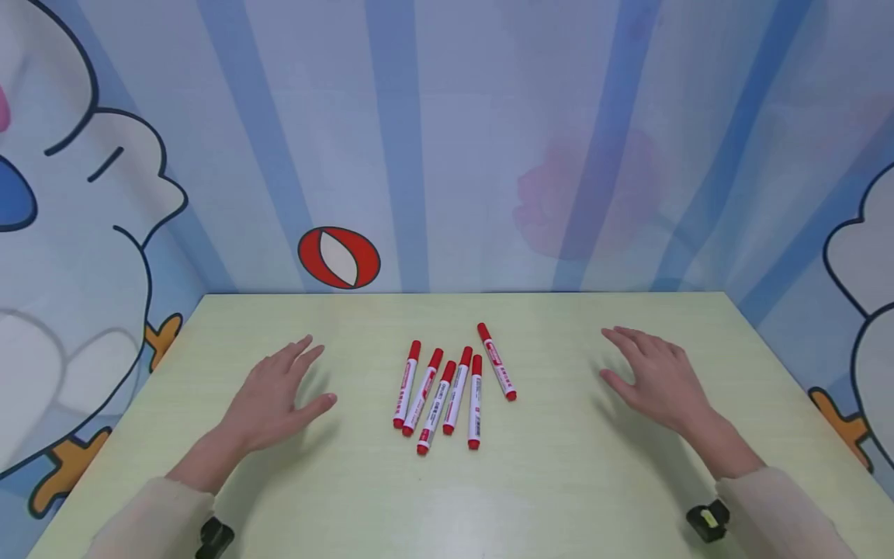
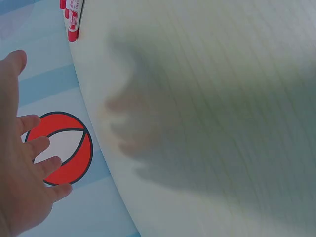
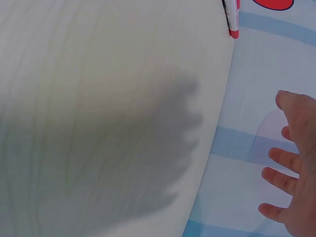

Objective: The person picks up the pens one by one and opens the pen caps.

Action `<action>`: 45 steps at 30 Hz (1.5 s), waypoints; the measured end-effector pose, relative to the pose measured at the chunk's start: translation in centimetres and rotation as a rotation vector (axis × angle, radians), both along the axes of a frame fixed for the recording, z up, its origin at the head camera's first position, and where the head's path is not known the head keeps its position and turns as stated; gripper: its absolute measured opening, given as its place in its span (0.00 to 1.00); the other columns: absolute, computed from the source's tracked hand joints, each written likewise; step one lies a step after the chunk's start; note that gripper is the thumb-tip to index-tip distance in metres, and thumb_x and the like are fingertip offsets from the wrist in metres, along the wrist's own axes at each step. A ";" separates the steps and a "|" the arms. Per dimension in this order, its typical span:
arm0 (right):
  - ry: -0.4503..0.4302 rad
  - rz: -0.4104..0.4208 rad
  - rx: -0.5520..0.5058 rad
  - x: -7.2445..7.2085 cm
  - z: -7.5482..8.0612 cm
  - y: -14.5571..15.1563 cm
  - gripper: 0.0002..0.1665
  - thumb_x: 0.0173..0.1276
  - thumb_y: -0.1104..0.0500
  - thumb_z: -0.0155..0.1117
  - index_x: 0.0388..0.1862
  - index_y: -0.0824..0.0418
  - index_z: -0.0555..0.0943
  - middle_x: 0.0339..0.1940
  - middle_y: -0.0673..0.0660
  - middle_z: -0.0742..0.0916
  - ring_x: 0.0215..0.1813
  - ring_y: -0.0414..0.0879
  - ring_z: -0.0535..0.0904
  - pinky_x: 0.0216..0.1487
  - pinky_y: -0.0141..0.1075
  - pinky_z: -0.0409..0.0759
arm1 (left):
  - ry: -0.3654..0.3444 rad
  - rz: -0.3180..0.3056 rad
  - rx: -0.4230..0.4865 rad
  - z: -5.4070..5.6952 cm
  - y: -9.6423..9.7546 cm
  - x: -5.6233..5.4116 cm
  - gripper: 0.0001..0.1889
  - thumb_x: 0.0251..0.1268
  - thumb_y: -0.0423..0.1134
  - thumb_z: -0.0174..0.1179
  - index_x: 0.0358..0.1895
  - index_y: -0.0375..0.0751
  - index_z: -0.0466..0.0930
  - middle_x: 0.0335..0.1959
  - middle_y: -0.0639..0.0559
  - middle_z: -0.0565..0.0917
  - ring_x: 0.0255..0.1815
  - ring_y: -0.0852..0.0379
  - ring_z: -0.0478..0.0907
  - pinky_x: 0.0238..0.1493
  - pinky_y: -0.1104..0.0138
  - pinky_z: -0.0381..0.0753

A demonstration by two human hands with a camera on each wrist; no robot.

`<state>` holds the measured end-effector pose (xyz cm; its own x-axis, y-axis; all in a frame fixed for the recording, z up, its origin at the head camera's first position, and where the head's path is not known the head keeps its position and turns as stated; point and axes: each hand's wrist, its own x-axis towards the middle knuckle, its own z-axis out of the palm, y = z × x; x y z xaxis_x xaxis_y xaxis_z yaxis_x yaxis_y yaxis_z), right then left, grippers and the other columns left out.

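Several white markers with red caps [image 1: 436, 396] lie near the middle of the table, most of them side by side in a loose row. One marker [image 1: 497, 362] lies a little apart, at the back right of the row and slanted the other way. To the left of the markers, my left hand [image 1: 272, 400] hovers over the table with fingers spread, holding nothing. On the other side, my right hand [image 1: 656, 376] is also raised above the surface, its fingers extended and no object in it. In both wrist views only a few marker ends show at the top edge.
The pale wood-patterned table [image 1: 545, 497] ends at a blue striped backdrop [image 1: 461, 155] printed with cartoon figures and a red-and-white ball [image 1: 366, 256]. A small black device [image 1: 708, 520] is on the right wrist, and another [image 1: 214, 537] on the left.
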<state>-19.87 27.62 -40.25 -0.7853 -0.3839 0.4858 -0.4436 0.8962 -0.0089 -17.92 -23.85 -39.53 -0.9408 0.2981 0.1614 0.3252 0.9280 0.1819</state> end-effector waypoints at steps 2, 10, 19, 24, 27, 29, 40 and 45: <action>0.002 0.010 -0.004 -0.1 0.0 -0.2 0.36 0.53 0.51 0.67 0.61 0.60 0.70 0.54 0.63 0.78 0.50 0.63 0.75 0.44 0.60 0.69 | 0.002 -0.001 0.012 -0.2 0.3 -0.1 0.39 0.57 0.60 0.55 0.67 0.39 0.60 0.69 0.38 0.59 0.67 0.38 0.56 0.62 0.41 0.55; 0.021 0.042 -0.017 -0.2 -0.1 -1.0 0.34 0.53 0.53 0.68 0.59 0.59 0.72 0.48 0.62 0.81 0.45 0.61 0.78 0.39 0.59 0.72 | -0.012 0.000 0.060 -0.6 1.7 -0.2 0.38 0.56 0.58 0.58 0.66 0.39 0.62 0.67 0.39 0.62 0.65 0.39 0.60 0.59 0.42 0.61; 0.010 0.082 -0.008 -0.7 -0.5 -2.1 0.33 0.52 0.53 0.68 0.58 0.60 0.72 0.43 0.62 0.83 0.40 0.59 0.79 0.33 0.54 0.75 | -0.027 0.004 0.094 -1.0 3.4 -0.3 0.35 0.54 0.55 0.61 0.63 0.41 0.66 0.64 0.40 0.66 0.63 0.41 0.63 0.56 0.43 0.66; -0.016 0.096 0.000 -0.8 -0.5 -2.9 0.32 0.53 0.53 0.67 0.58 0.60 0.73 0.43 0.61 0.83 0.40 0.58 0.80 0.33 0.53 0.76 | -0.043 0.005 0.098 -1.5 4.3 -0.7 0.35 0.53 0.55 0.62 0.63 0.42 0.66 0.63 0.41 0.67 0.62 0.42 0.65 0.55 0.45 0.68; -0.034 0.097 0.003 -0.8 -0.6 -3.4 0.32 0.54 0.53 0.67 0.58 0.59 0.73 0.43 0.61 0.83 0.41 0.58 0.80 0.35 0.52 0.76 | -0.059 0.011 0.103 -1.5 4.9 -1.0 0.35 0.53 0.55 0.62 0.63 0.43 0.67 0.63 0.41 0.68 0.62 0.43 0.65 0.55 0.46 0.69; -0.043 0.098 0.007 -0.9 -0.6 -3.7 0.32 0.55 0.52 0.67 0.58 0.59 0.73 0.43 0.61 0.83 0.42 0.58 0.80 0.36 0.52 0.76 | -0.070 0.019 0.103 -1.6 5.3 -1.1 0.35 0.52 0.56 0.63 0.63 0.43 0.67 0.62 0.41 0.68 0.61 0.43 0.66 0.55 0.47 0.70; -0.117 0.085 0.039 -0.9 -0.7 -5.2 0.31 0.57 0.51 0.66 0.59 0.57 0.73 0.46 0.59 0.82 0.45 0.56 0.79 0.40 0.51 0.77 | -0.154 0.077 0.069 -1.9 7.7 -2.1 0.32 0.53 0.55 0.63 0.60 0.45 0.70 0.57 0.44 0.72 0.57 0.47 0.71 0.52 0.52 0.74; -0.119 0.083 0.055 -1.0 -0.6 -5.7 0.30 0.57 0.50 0.66 0.59 0.56 0.74 0.46 0.59 0.83 0.44 0.55 0.80 0.40 0.50 0.77 | -0.189 0.097 0.034 -1.8 8.7 -2.5 0.31 0.51 0.56 0.63 0.59 0.45 0.72 0.54 0.46 0.75 0.53 0.50 0.73 0.47 0.56 0.78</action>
<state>-20.82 21.89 -40.88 -0.8002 -0.4734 0.3681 -0.5152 0.8569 -0.0178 -20.45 -15.13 -41.29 -0.9792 0.2025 -0.0128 0.1922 0.9456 0.2626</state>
